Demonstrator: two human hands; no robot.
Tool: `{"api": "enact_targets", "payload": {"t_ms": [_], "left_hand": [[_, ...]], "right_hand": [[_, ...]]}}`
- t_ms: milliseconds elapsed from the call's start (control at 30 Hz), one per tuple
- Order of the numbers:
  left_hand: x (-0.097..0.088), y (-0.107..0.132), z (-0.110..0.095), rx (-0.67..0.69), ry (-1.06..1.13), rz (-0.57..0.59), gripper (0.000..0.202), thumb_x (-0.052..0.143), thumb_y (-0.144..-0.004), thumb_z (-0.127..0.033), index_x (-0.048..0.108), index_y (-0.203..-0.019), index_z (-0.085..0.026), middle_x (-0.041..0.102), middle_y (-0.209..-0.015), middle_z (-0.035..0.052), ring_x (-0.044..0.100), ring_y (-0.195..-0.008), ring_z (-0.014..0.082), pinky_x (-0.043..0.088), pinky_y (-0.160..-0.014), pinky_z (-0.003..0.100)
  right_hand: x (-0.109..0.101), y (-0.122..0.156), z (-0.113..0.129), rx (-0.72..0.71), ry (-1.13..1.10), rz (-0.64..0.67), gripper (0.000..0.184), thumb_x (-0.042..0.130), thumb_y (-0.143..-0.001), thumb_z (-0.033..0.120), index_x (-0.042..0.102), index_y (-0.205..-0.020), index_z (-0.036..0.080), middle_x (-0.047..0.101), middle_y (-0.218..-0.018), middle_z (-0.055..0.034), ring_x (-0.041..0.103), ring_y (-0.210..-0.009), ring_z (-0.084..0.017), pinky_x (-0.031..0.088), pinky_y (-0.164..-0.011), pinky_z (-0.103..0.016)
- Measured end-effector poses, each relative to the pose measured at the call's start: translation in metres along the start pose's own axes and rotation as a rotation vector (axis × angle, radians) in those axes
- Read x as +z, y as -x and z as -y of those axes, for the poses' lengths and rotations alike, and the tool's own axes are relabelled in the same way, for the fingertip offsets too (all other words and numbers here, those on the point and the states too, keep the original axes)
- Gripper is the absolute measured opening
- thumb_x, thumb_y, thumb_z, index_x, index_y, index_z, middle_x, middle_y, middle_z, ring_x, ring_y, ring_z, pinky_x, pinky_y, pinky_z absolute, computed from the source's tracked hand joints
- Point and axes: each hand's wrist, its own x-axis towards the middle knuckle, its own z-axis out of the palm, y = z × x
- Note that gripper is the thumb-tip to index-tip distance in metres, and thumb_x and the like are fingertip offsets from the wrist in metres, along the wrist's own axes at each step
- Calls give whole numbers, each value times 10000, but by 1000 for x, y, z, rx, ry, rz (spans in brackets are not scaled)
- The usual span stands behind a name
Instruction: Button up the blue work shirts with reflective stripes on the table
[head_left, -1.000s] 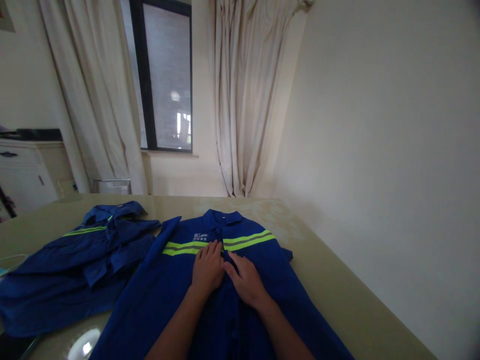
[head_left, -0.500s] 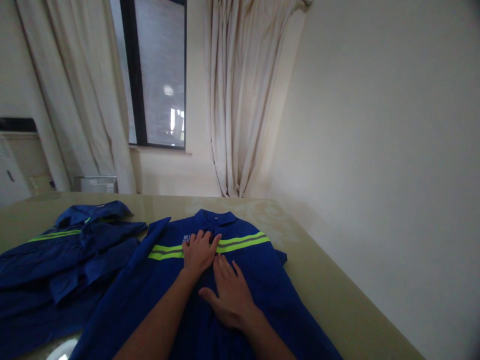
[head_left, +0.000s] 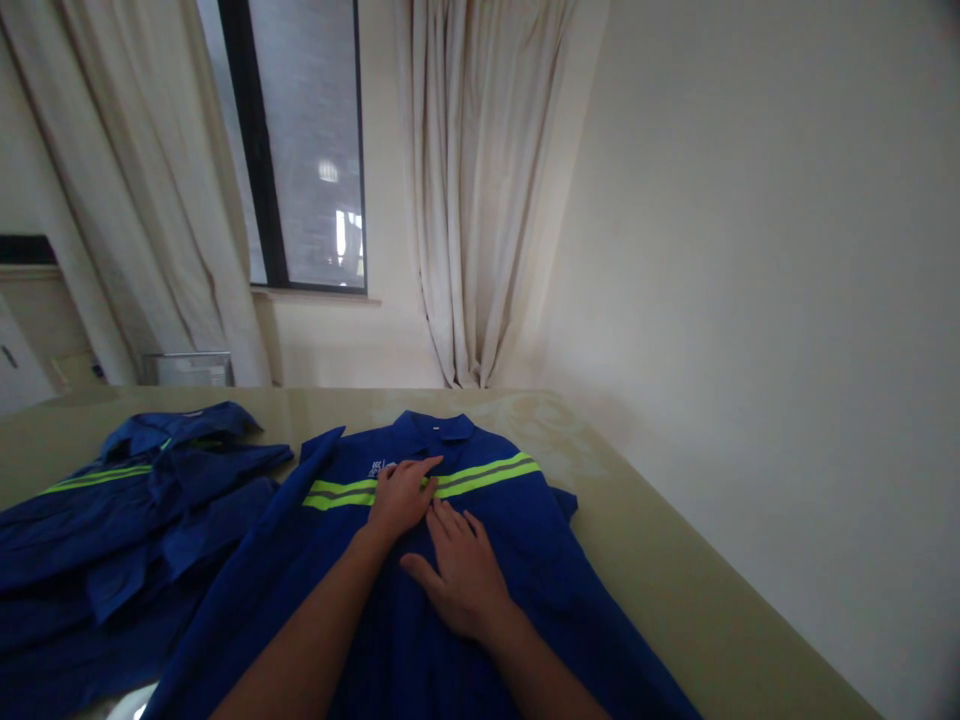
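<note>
A blue work jacket [head_left: 517, 540] with a collar and a yellow-green reflective stripe across the chest is spread face up on the table. On its chest, over the stripe and just beside a small white logo, rests my left hand [head_left: 403, 497], its fingers pointing right and apart from the thumb. Just below and to the right, my right hand [head_left: 463, 575] lies flat on the jacket front with the thumb out to the side. The fingertips of both hands nearly meet at the jacket's middle. Neither hand visibly grips the cloth.
Another blue garment [head_left: 142, 530] with a similar stripe lies crumpled at the left. The glossy table [head_left: 645, 560] runs along the wall on the right. A white object [head_left: 133, 703] shows partly at the bottom left. Curtains [head_left: 480, 200] and a window stand behind.
My left hand has turned, its fingers swinging from pointing away to pointing right across the stripe. My right hand stays flat in nearly the same place. The view has shifted slightly.
</note>
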Motion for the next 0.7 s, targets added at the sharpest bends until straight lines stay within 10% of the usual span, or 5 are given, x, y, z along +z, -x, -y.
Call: {"api": "enact_targets", "payload": {"t_ms": [133,300,467,700], "left_hand": [[1,1,0,10,-18,13,408,447,-994,-370,591,-1374,-342,661,-1394,18,553,-1321,226,326,-1118,447],[2,5,-2,7,-37,24,513,495,-949,-384,528,-1452,-288,625,-1438,62,511,-1376,250,306,-1151,454],[1,6,-2,4,-40,21,533,494,-931,-345,529,-1456,-259,626,-1433,82,513,-1377,244,311,-1156,445],[-1,7,-2,5,-37,-1,512,488,-941,-355,545,-1440,-256,644,-1411,72,537,-1350,238,319,-1157,432]], "right_hand": [[-17,-5,-6,54,-136,-403,493,368,-1031,550,702,-1221,240,703,-1272,-96,611,-1217,-274,441,-1088,-438],[-76,3,-64,235,-41,-974,386,447,-977,465,668,-1129,186,706,-1126,-136,620,-1081,-292,462,-997,-449],[-92,19,-138,623,48,-780,384,551,-856,461,723,-961,133,719,-939,-194,671,-894,-329,507,-837,-445],[-90,12,-145,484,0,-778,288,509,-833,305,725,-982,187,738,-1000,-119,678,-968,-269,514,-913,-405]]}}
